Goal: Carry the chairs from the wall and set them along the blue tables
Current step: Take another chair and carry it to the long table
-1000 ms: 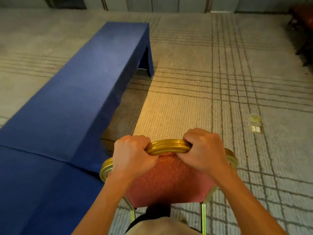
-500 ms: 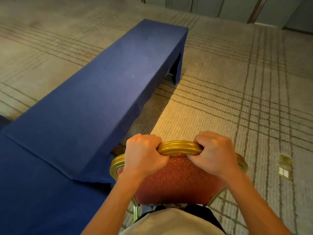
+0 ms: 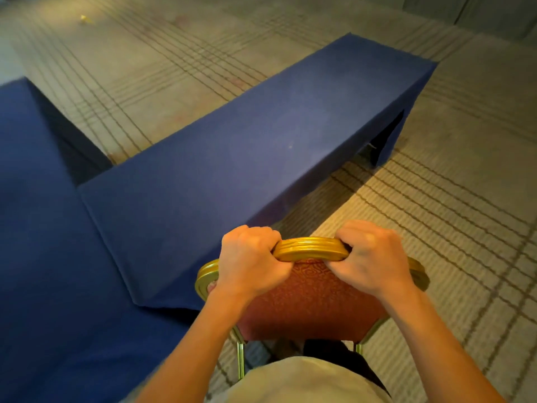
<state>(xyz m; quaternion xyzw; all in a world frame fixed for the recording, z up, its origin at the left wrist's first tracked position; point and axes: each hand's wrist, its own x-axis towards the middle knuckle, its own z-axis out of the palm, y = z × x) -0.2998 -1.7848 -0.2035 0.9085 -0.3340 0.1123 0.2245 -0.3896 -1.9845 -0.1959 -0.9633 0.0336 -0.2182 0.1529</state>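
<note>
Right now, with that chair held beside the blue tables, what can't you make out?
Head view only.
Chair seat and feet: hidden behind its backrest and the shirt.
Left hand and right hand fingertips: curled behind the gold frame.
Near blue table: cut off by left and bottom edges.
Yellow speck on the carpet: too small, blurred.

I see the blue table (image 3: 261, 158) blocking just ahead of the left hand (image 3: 250, 263), close to the chair (image 3: 305, 301); a second table (image 3: 43, 242) walls off the left. Right of the right hand (image 3: 369, 263), open carpet (image 3: 450, 199).
</note>
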